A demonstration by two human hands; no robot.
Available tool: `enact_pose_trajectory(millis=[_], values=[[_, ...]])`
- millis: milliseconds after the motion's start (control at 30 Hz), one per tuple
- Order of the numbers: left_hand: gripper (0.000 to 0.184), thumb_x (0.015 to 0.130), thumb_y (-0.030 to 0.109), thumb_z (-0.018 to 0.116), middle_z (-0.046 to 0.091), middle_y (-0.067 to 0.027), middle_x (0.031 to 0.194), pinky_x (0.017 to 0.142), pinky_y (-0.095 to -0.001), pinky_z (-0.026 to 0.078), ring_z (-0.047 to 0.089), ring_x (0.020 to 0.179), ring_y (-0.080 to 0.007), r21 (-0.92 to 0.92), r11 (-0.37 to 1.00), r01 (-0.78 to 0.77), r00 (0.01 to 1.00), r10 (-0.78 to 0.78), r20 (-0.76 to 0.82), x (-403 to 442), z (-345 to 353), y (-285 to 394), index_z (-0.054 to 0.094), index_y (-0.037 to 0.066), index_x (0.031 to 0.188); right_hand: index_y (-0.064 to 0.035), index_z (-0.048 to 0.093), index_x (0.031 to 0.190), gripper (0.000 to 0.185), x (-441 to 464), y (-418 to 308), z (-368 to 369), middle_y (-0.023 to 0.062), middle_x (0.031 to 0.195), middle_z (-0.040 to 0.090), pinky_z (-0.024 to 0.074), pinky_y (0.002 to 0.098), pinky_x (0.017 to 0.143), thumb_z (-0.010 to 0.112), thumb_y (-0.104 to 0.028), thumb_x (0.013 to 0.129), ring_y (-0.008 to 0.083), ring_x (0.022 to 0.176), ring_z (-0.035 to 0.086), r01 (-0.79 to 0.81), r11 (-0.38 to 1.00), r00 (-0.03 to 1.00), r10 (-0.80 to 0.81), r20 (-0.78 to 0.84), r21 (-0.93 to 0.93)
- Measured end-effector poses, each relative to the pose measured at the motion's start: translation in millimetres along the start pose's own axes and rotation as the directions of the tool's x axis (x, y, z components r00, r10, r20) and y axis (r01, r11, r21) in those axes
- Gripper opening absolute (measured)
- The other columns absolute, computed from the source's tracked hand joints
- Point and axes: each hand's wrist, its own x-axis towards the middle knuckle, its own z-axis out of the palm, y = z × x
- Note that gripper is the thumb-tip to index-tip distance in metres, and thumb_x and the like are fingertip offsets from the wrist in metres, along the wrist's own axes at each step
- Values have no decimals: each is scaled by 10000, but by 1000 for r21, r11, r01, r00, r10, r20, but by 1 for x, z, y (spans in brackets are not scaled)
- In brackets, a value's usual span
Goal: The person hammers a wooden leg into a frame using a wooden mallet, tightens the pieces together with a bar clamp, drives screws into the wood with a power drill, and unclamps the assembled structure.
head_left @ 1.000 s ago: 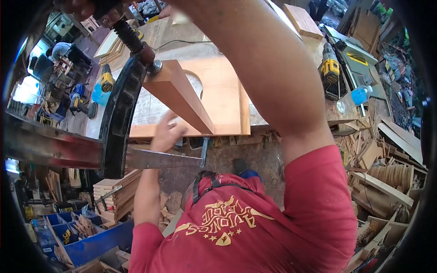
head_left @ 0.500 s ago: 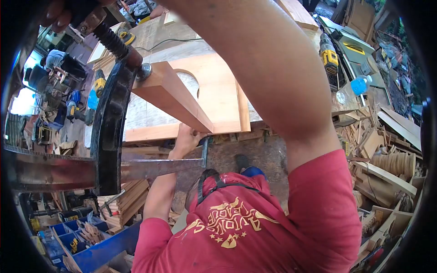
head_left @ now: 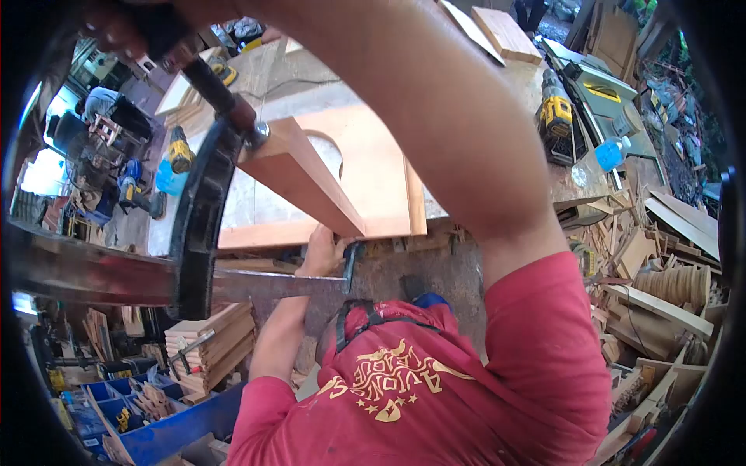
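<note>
A long F-clamp [head_left: 203, 198] with a toothed metal bar [head_left: 116, 268] spans the left of the view. Its screw pad [head_left: 256, 133] meets the raised end of a thick wooden post [head_left: 299, 175], and its far jaw [head_left: 351, 264] sits by the post's lower end. My right hand [head_left: 128, 31], dark and blurred at the upper left, is closed around the clamp's handle. Under the front edge of a wooden panel [head_left: 373, 171] with a round-ended cutout, my left hand [head_left: 321, 252] is curled beside the far jaw. What its fingers grip is partly hidden.
Yellow cordless drills [head_left: 555, 109] lie on both sides of the worktable [head_left: 311, 58]. A blue-capped bottle [head_left: 610, 154] is at the right. Wood scraps [head_left: 660, 303] pile up on that side, and a blue divided bin [head_left: 179, 427] stands lower left. Another person [head_left: 116, 109] is farther back.
The view has shifted slightly. In it, the clamp's screw end and my right hand appear farther right, and the screw thread is now blurred. My left hand stays by the far jaw.
</note>
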Motion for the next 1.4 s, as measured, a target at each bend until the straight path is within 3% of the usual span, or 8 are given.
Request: enact_pose_trajectory(millis=[367, 500, 667, 733, 800, 833, 900, 1400], values=[[701, 687, 175, 918, 627, -193, 1232, 1042, -430, 471, 594, 1202, -336, 35, 999, -7, 996, 4, 89, 17, -4, 16, 580, -32, 1265, 62, 662, 887, 179, -17, -12, 22, 102, 585, 620, 469, 305, 380, 778, -36, 793, 156, 422, 587, -41, 998, 970, 30, -240, -41], [692, 706, 89, 910, 623, -148, 1277, 994, -384, 520, 630, 1153, -253, -377, 918, 118, 985, -61, 160, 17, 3, 11, 561, -12, 1295, 25, 687, 820, 155, -14, -2, 12, 122, 585, 632, 517, 376, 375, 771, -43, 709, 200, 429, 612, -37, 999, 969, 33, -246, -12], [408, 706, 95, 905, 736, -117, 964, 916, -382, 553, 707, 975, -273, -118, 988, 95, 988, -80, 129, 18, 1, 11, 709, 4, 1052, 83, 703, 804, 106, -14, 0, 12, 132, 593, 647, 506, 322, 383, 754, -2, 767, 187, 445, 630, -78, 995, 956, 58, -287, -59], [423, 704, 105, 907, 736, -125, 973, 888, -382, 554, 708, 961, -271, -68, 998, 3, 987, 8, 162, 23, 14, -10, 703, 6, 1061, 93, 676, 868, 166, -9, 1, -1, 165, 619, 661, 535, 362, 414, 705, 50, 710, 228, 482, 660, -92, 946, 986, 42, -164, -312], [412, 711, 109, 904, 734, -132, 1000, 870, -387, 547, 706, 944, -262, -123, 992, -20, 988, 38, 151, 16, 7, -16, 703, 3, 1055, 89, 667, 861, 165, -5, 10, 5, 173, 628, 667, 539, 364, 417, 699, 61, 702, 234, 490, 665, -88, 988, 968, 55, -246, -126], [401, 712, 113, 907, 729, -127, 1001, 867, -383, 544, 700, 951, -259, -292, 928, 232, 966, -184, 182, 16, 0, 14, 705, 8, 1042, 88, 662, 857, 165, -3, 14, 8, 178, 633, 670, 541, 365, 419, 696, 67, 698, 237, 494, 668, -74, 997, 956, 61, -286, -33], [383, 721, 94, 901, 720, -119, 974, 852, -377, 550, 692, 953, -249, -272, 962, 27, 999, -20, 28, 15, 8, 1, 699, 12, 1035, 72, 669, 809, 114, -3, 13, 6, 174, 633, 670, 532, 356, 412, 701, 57, 701, 230, 488, 663, -5, 999, 964, -7, -267, -45], [318, 728, 97, 868, 710, -140, 906, 788, -398, 551, 692, 879, -268, -112, 994, 8, 990, 8, 140, 21, -3, 11, 701, -9, 977, 34, 726, 830, 102, -8, 3, 10, 133, 657, 687, 538, 359, 412, 740, -62, 796, 191, 483, 653, -73, 987, 946, 22, -324, -145]])
